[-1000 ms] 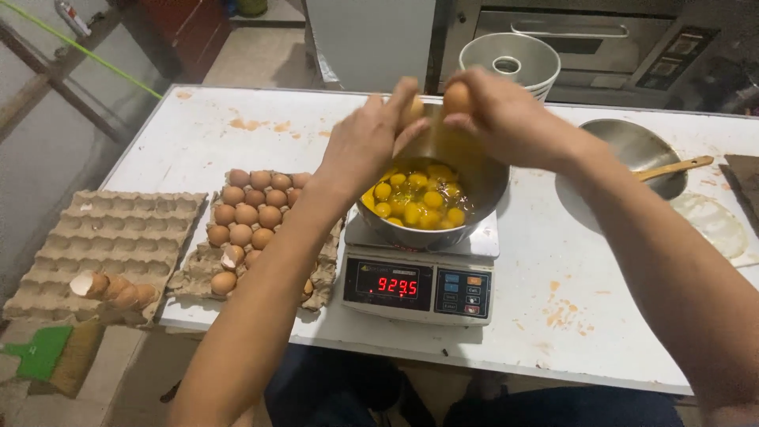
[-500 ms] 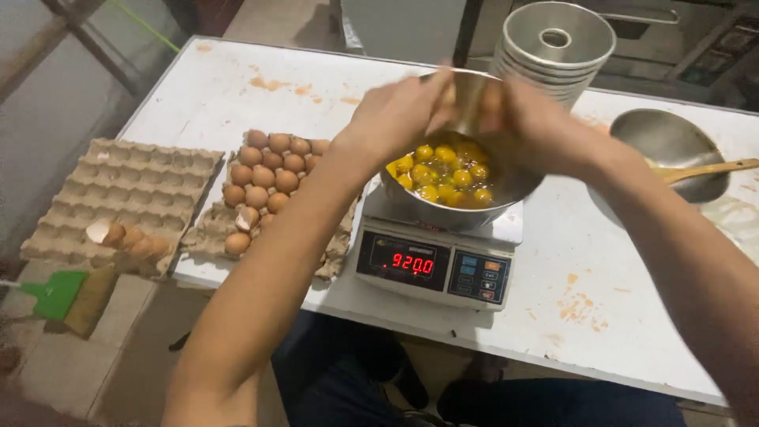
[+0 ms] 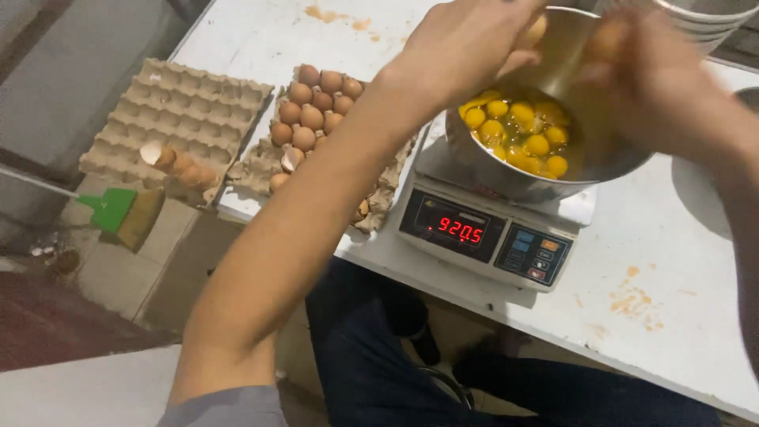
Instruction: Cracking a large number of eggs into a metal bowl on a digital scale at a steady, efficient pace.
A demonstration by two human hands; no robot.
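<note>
Left hand [image 3: 466, 43] and right hand [image 3: 648, 75] raised together above a steel bowl [image 3: 506, 170], each curled round a brown eggshell half [image 3: 536, 32], the right one blurred. Bowl full of raw yolks [image 3: 522, 130], seated on a white digital scale [image 3: 482, 237] with red digits lit. Beside it, a carton tray of brown eggs [image 3: 312, 111]; further left, an emptied tray [image 3: 170, 115] holding broken shells [image 3: 178, 162]. White table [image 3: 672, 324] smeared orange.

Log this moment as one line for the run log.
left hand: holds egg over bowl | right hand: at bowl rim, blurred | steel bowl: many yolks, on digital scale | egg tray: partly full
</note>
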